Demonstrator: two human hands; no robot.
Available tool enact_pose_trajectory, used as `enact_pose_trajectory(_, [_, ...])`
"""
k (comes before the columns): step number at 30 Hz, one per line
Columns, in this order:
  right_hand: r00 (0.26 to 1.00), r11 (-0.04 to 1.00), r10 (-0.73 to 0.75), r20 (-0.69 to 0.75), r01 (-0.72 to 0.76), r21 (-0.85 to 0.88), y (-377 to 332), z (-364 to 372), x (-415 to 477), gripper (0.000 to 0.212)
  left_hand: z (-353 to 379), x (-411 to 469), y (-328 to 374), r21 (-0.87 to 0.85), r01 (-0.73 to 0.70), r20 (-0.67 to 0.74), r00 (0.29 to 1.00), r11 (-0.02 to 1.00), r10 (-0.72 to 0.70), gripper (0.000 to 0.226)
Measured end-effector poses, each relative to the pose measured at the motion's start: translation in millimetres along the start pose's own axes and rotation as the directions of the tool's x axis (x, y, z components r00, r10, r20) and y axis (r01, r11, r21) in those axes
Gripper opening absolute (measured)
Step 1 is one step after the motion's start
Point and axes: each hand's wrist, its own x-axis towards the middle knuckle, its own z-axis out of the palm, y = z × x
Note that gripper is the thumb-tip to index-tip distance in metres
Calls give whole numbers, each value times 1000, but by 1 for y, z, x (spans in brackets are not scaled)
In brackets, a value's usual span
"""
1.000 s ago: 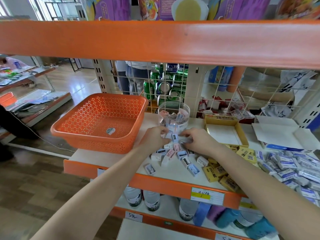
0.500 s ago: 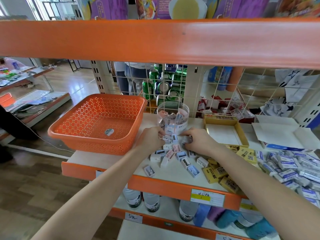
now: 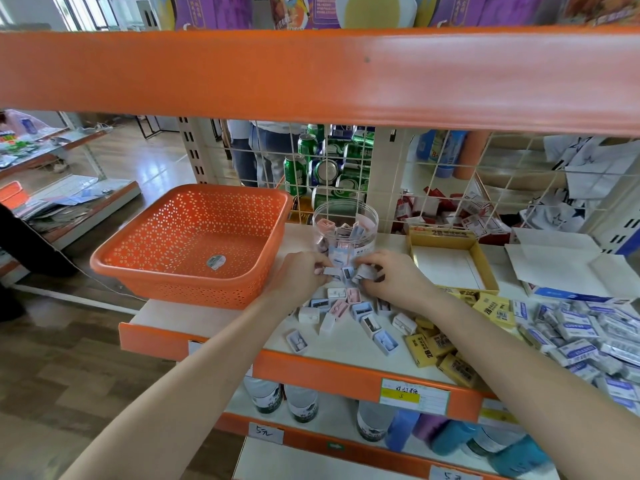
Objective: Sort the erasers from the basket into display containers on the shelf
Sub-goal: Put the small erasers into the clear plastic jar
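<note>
Head view: I see my left hand (image 3: 298, 276) and right hand (image 3: 394, 282) each pinching small boxed erasers (image 3: 331, 271) just before the clear round jar (image 3: 346, 216), more strewn toward the shelf's orange lip (image 3: 311, 372), the perforated plastic basket (image 3: 194, 287) close left.

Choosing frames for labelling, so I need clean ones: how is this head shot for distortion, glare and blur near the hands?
Head view: the wide-angle lens warps the orange shelf beam and stretches both forearms; daylight glares off the floor at left; the erasers pinched by left hand and right hand look soft, print unreadable; lower-right bottles are smeared.
</note>
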Motion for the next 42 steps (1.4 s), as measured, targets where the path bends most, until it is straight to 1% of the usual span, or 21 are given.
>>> enact_pose_trajectory(2, [998, 994, -28, -57, 34, 100, 0, -1, 0, 42, -2, 1, 1, -23, 0, -26, 1000, 1000, 0, 28])
enact_pose_trajectory(4, [990, 983, -41, -136, 64, 172, -2, -1, 2, 35, -7, 1, 5, -53, -1, -45, 999, 999, -1, 30])
enact_pose_trajectory(7, [962, 970, 7, -274, 60, 235, -6, -5, 8, 27, -17, 2, 11, -89, -53, -85, 995, 995, 45, 26])
enact_pose_trajectory(9, [942, 965, 58, -330, 32, 262, -8, -11, 13, 26, -25, 2, 16, -110, -87, -109, 991, 990, 75, 28])
enact_pose_trajectory(11, [936, 960, 91, -341, 8, 279, -10, -20, 18, 28, -31, 6, 21, -134, -82, -128, 990, 988, 65, 30])
enact_pose_trajectory(14, [931, 965, 114, -347, -21, 262, -9, -32, 29, 33, -43, 17, 33, -195, -84, -123, 990, 977, 61, 22])
enact_pose_trajectory(16, [921, 964, 128, -369, -28, 265, -10, -38, 39, 36, -50, 28, 42, -175, -96, -135, 988, 980, 72, 22])
enact_pose_trajectory(18, [913, 956, 139, -384, -23, 292, -11, -41, 48, 42, -54, 40, 48, -151, -86, -163, 985, 985, 61, 29])
enact_pose_trajectory(20, [920, 942, 141, -366, -11, 334, -11, -41, 53, 50, -55, 47, 51, -149, -64, -170, 985, 987, 38, 39])
enact_pose_trajectory(22, [928, 941, 138, -347, -13, 339, -11, -38, 54, 50, -53, 48, 49, -153, -40, -164, 986, 987, 15, 43])
enact_pose_trajectory(25, [928, 951, 158, -337, -50, 306, -8, -33, 47, 38, -47, 37, 40, -148, -33, -137, 991, 988, 12, 41])
enact_pose_trajectory(28, [945, 949, 175, -278, -86, 304, -5, -30, 37, 24, -44, 21, 33, -132, -75, -143, 988, 988, 56, 31])
enact_pose_trajectory(31, [973, 967, 122, -197, -71, 246, -3, -29, 27, 17, -43, 12, 32, -95, -88, -140, 987, 992, 74, 25])
enact_pose_trajectory(32, [981, 973, 100, -164, -62, 221, -3, -29, 25, 16, -43, 11, 33, -77, -91, -117, 990, 993, 82, 26])
enact_pose_trajectory(34, [991, 982, 73, -115, -51, 180, -4, -29, 23, 14, -45, 12, 34, -35, -120, -20, 993, 992, 119, 29])
enact_pose_trajectory(36, [992, 986, 77, -97, -61, 156, -5, -30, 20, 13, -45, 15, 35, 26, -167, 112, 980, 986, 163, 32])
enact_pose_trajectory(38, [990, 986, 97, -100, -82, 145, -8, -32, 14, 14, -37, 15, 34, 74, -194, 208, 962, 978, 176, 39])
enact_pose_trajectory(40, [990, 991, 109, -91, -100, 94, -12, -33, 6, 16, -25, 12, 32, 118, -219, 245, 951, 969, 186, 42])
enact_pose_trajectory(42, [994, 995, 102, -48, -102, 4, -17, -32, -1, 20, -13, 8, 30, 109, -254, 258, 941, 961, 219, 43])
